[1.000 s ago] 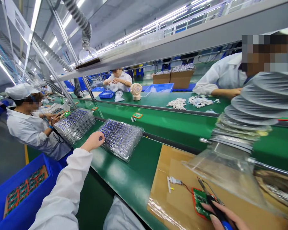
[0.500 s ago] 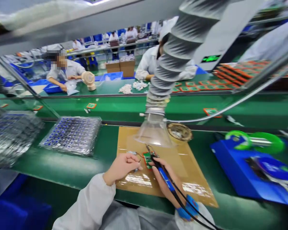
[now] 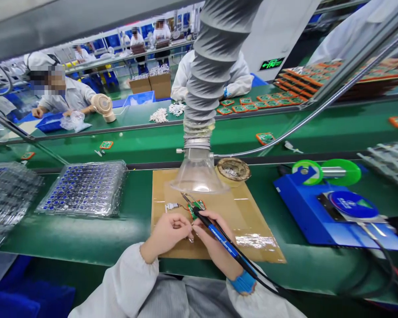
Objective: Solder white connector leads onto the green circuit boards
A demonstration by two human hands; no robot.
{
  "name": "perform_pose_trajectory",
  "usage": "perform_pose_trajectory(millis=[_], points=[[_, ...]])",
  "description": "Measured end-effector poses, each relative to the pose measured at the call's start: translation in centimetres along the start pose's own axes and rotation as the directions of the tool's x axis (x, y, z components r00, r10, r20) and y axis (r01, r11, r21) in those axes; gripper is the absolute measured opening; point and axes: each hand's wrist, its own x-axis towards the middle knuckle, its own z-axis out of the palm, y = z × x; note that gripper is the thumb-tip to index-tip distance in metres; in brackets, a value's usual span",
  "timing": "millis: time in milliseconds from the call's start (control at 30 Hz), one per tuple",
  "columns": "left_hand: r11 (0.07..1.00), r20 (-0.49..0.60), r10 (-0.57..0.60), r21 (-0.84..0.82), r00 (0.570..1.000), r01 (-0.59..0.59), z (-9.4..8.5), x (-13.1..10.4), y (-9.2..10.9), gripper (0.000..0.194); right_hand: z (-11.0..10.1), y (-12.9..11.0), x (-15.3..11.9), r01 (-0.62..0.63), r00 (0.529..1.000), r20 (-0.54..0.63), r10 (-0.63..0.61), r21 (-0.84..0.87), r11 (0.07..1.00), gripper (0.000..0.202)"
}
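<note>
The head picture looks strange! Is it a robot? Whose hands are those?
No robot here. A person wears this camera on their head, and it looks forward and down. Their right hand holds a pen-shaped tool. Their left hand curls close by; I can't tell if it holds anything. Near them, a small green circuit board lies on a brown mat on the table. Past it hangs a clear funnel on a grey hose. Left of the mat are clear trays; right of it, a blue stand.
</note>
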Motion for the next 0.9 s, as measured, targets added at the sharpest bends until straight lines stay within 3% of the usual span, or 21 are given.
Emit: perform_pose_trajectory(millis=[200,367,600,767,900], points=[[0.992,-0.027,0.030,0.125,0.999,-0.026,0.3,-0.1,-0.1,0.026,-0.5,1.2,-0.4,0.013,0.999,-0.031,-0.015,-0.040,0.999,0.029],[0.957,-0.045,0.101,0.276,0.994,-0.085,0.4,-0.2,0.3,0.020,-0.6,0.7,-0.2,-0.047,0.998,-0.035,0.045,-0.052,0.998,0.025],[0.958,-0.069,0.067,0.283,0.995,-0.045,0.5,0.0,0.2,0.023,-0.7,0.7,0.4,-0.141,0.989,-0.045,0.141,-0.011,0.990,0.030],[0.931,-0.091,0.159,0.345,0.983,-0.118,0.6,0.2,0.5,0.018,-0.9,1.3,0.2,-0.121,0.991,-0.055,0.120,-0.022,0.992,0.029],[0.884,-0.067,0.311,0.388,0.948,-0.263,0.3,0.8,0.6,0.016,-0.9,1.8,-0.2,-0.050,0.997,-0.061,0.046,-0.058,0.997,0.028]])
